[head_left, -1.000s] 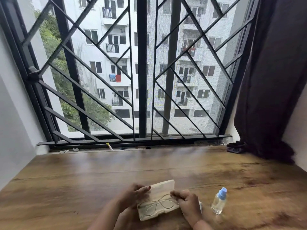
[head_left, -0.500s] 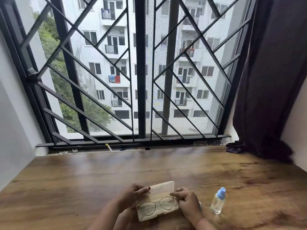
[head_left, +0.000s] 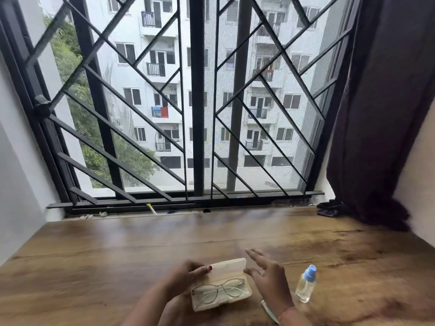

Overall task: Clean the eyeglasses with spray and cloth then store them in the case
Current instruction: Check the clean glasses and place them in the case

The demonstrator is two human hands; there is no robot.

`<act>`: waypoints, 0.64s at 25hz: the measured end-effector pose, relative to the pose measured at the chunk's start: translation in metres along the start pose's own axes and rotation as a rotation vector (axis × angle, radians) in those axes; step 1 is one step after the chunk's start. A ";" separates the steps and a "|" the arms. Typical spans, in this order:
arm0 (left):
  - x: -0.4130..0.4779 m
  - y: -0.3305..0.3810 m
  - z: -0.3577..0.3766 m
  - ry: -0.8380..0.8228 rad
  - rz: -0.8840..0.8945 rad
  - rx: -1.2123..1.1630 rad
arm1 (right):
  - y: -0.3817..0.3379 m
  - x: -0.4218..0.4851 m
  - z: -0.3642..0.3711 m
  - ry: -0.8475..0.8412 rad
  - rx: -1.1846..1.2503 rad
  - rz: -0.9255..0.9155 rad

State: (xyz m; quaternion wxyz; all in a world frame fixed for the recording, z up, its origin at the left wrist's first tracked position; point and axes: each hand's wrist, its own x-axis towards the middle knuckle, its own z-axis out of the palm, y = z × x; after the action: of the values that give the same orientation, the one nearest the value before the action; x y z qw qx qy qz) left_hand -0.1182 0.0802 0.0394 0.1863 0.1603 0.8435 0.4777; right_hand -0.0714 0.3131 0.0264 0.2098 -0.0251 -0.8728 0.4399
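Now, head view: right hand (head_left: 268, 278) has come off the case (head_left: 227, 267) — fingers spread, holding nothing, just beside its right end. Left hand (head_left: 186, 276) grips the left end, thumb on the raised lid. Eyeglasses (head_left: 220, 291) lie inside the open case. Spray bottle (head_left: 305, 285) stands upright on the wooden counter (head_left: 117, 255) — barred window (head_left: 197, 102) behind, dark curtain (head_left: 381, 114) at right.

I see a barred window (head_left: 197, 102) (daylight, white flats (head_left: 131, 74) outside), a dark curtain (head_left: 388, 102) at right, a wooden tabletop (head_left: 117, 255) below.
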 end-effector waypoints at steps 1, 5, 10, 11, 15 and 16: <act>0.000 0.001 0.000 -0.019 0.006 -0.002 | 0.001 0.001 0.002 -0.048 -0.011 -0.032; -0.005 0.005 0.008 -0.004 0.037 0.108 | 0.005 -0.004 0.013 -0.139 -0.020 -0.132; -0.009 -0.010 0.014 0.027 0.140 0.192 | 0.021 -0.019 0.027 -0.086 -0.102 -0.256; -0.009 -0.019 0.015 0.037 0.165 0.221 | 0.024 -0.022 0.028 -0.085 -0.113 -0.288; -0.012 -0.037 0.025 0.146 0.327 0.299 | 0.038 -0.034 0.028 -0.026 -0.128 -0.389; -0.015 -0.038 0.028 0.174 0.353 0.296 | 0.039 -0.035 0.028 -0.021 -0.128 -0.392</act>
State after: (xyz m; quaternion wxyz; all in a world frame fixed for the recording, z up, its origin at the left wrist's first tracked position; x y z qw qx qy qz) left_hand -0.0959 0.0759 -0.0041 0.0010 0.2890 0.8761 0.3859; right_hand -0.0564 0.3075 -0.0307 0.2804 0.1367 -0.8894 0.3342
